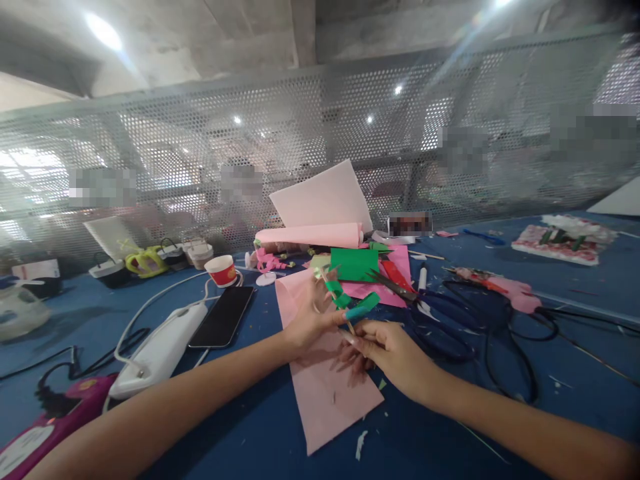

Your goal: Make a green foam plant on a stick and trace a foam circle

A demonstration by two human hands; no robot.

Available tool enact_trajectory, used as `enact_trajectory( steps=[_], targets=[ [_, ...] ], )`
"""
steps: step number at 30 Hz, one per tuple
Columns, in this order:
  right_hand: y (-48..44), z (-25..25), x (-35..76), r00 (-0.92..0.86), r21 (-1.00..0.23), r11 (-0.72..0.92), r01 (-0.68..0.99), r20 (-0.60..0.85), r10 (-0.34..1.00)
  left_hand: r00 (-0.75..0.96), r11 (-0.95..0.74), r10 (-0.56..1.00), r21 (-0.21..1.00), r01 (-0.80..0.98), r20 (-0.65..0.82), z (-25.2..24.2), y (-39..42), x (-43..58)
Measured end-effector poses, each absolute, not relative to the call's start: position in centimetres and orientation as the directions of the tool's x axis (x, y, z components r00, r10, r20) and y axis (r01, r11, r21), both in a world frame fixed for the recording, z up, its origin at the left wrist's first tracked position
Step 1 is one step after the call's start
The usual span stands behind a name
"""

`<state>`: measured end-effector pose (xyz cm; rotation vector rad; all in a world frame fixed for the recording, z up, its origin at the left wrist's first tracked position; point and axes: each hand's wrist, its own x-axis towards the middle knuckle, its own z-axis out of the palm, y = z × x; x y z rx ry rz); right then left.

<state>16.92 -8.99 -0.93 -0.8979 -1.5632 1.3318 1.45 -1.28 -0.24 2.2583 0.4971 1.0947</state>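
My left hand [313, 319] has its thumb and fingers closed round a thin wooden stick [351, 327] with a green paper strip [364, 306] coiled along it. The strip's loose end sticks out to the right. Lower down, my right hand [387, 345] pinches the bottom end of that stick. Below both hands lies a sheet of pink paper [334, 407] on the blue table. Just beyond them are a green paper piece [355, 265] and large scissors [440, 310], blades toward the green paper and dark blue handles to the right.
On the left are a black phone [223, 317], a white power strip [159, 350] and a red paper cup [221, 271]. A pink glue gun [505, 290] with its cord lies right. Behind stand a pink paper roll [310, 235] and a perforated metal screen [200, 160].
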Motion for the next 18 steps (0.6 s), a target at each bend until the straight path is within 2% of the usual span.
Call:
enact_trajectory(
  steps=[3,6,11,18],
  targets=[
    [-9.1,-1.0,16.9,-0.399,-0.984,0.18,0.014,0.16,0.903,0.584,-0.534,0.632,0.832,-0.148,0.51,0.3,-1.9,1.3],
    [-9.2,-0.9,16.9,-0.449,-0.983,0.177,0.041,0.14,0.883,0.642,-0.376,0.654,0.908,-0.183,0.4,0.8,-2.5,0.9],
    [-9.3,-0.6,17.1,-0.456,-0.974,0.219,0.066,0.166,0.874,0.722,-0.231,0.629,0.956,-0.18,0.288,0.9,-2.9,0.9],
    [-8.8,-0.7,17.4,-0.407,-0.989,0.132,-0.06,0.145,0.902,0.586,-0.195,0.754,0.953,-0.233,0.298,0.5,-2.6,1.3]
  ],
)
